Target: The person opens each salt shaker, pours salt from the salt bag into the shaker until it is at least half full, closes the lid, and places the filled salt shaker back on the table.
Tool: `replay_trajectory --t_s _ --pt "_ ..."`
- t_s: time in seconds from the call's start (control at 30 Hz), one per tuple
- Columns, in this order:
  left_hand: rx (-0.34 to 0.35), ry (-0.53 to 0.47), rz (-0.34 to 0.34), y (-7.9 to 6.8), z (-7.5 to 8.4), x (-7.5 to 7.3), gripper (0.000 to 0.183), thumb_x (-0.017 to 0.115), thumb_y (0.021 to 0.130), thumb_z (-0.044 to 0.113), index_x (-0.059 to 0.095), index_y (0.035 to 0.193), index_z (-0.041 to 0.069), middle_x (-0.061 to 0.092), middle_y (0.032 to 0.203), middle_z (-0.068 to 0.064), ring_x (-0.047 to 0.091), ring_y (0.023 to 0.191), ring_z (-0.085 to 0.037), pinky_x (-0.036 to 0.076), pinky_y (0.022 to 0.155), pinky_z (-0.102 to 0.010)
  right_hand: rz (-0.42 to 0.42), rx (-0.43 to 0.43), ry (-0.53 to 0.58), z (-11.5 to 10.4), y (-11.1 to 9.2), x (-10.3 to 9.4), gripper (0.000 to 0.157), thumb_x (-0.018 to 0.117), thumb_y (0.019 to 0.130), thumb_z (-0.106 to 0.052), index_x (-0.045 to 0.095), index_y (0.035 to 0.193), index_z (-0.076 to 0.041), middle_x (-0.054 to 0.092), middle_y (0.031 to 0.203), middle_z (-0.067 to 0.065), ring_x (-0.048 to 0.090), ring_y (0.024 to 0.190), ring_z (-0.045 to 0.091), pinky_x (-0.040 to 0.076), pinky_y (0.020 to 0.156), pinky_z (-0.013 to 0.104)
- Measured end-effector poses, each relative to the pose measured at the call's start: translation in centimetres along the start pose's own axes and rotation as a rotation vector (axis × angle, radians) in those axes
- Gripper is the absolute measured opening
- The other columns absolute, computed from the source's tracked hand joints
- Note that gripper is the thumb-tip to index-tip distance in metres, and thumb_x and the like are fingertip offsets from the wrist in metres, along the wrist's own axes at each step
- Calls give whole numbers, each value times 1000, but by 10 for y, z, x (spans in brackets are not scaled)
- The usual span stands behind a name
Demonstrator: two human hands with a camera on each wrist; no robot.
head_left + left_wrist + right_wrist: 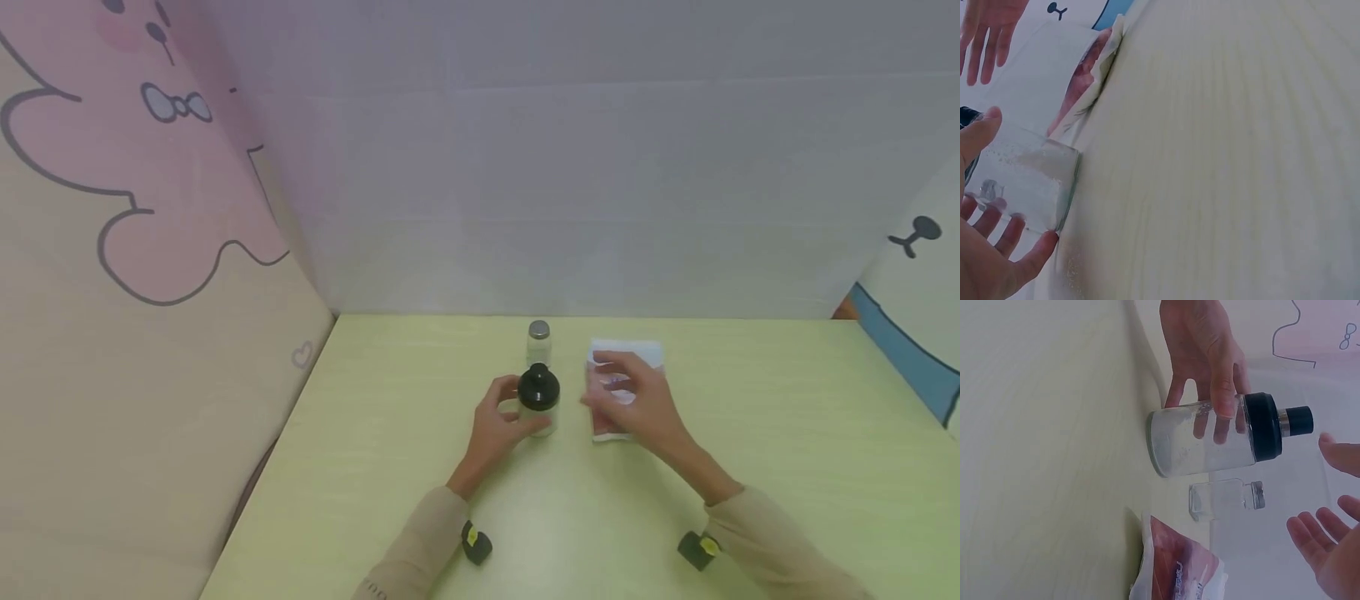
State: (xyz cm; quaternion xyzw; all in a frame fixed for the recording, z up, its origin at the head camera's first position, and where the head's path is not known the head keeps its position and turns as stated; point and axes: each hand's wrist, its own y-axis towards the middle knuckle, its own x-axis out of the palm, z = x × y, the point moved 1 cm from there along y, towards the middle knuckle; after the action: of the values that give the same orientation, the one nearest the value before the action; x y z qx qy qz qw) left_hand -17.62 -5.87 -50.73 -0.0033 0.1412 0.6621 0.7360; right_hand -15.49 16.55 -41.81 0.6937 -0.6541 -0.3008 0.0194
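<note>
A clear glass bottle [1197, 440] with a wide black lid and a small black cap stands upright on the table. My left hand [502, 427] grips its side, thumb in front and fingers round the back, as the right wrist view shows. To the right, my right hand [637, 402] hovers with fingers apart and nothing in them. It partly hides a red and white packet [603, 423] in the head view. Behind the bottle is a smaller glass jar [538, 346] with a silver lid. Whitish traces show inside the bottle; what they are, I cannot tell.
The pale yellow table [787, 433] ends at a grey-white cloth wall [570, 200]. A cloth with a pink cartoon animal [180, 183] hangs on the left, another printed cloth [915, 325] on the right. Each sleeve has a small black object with a yellow mark beside it.
</note>
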Motion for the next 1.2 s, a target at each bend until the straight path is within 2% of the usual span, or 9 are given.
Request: replay_trajectory --t_s 0.1,0.27,0.47,0.57,0.8,0.93,1.03,1.2 --pt "7 24 0 1 1 1 63 86 67 30 53 121 23 58 116 9 52 108 -13 54 83 -33 -21 26 -1 0 3 8 54 82 73 -9 58 122 -6 64 111 11 63 96 23 55 81 40" --pt "33 39 -16 3 0 0 62 86 68 32 53 120 23 58 115 9 53 108 -13 54 83 -33 -61 75 45 1 8 23 57 83 72 -12 57 123 -8 61 117 10 60 103 28 52 87 47" --pt "54 76 -35 5 1 -2 60 85 70 32 53 120 23 59 115 8 53 107 -13 54 82 -35 -93 42 74 6 12 43 57 84 70 -10 58 120 -1 61 116 15 59 104 34 52 83 50" --pt "62 80 -48 5 3 -4 59 85 71 28 53 120 21 59 115 6 53 107 -15 54 82 -38 -85 24 36 8 13 52 56 85 69 -14 60 117 0 64 112 13 60 100 29 54 78 49" --pt "108 66 -73 -1 31 -14 53 83 72 16 54 117 12 60 110 0 55 101 -16 55 80 -43 -45 -17 -85 11 18 66 57 89 62 -24 64 110 -5 66 104 6 59 94 20 55 74 44" --pt "111 59 -82 -2 33 -16 54 83 73 15 54 118 11 60 112 -1 55 101 -16 55 81 -41 -45 -44 -90 12 21 68 54 90 61 -22 65 105 -4 66 100 5 60 91 19 56 73 43" --pt "109 64 -98 0 30 -15 55 82 73 15 54 119 13 59 115 0 56 101 -16 55 81 -39 -50 -56 -91 13 22 66 52 90 61 -22 65 102 -4 66 98 4 60 88 18 56 72 40" --pt "102 85 -115 7 4 -9 59 83 73 24 52 123 19 58 119 3 56 104 -16 54 82 -35 -83 -55 -72 13 22 63 51 89 63 -19 64 104 -3 66 101 5 60 90 18 56 74 39"
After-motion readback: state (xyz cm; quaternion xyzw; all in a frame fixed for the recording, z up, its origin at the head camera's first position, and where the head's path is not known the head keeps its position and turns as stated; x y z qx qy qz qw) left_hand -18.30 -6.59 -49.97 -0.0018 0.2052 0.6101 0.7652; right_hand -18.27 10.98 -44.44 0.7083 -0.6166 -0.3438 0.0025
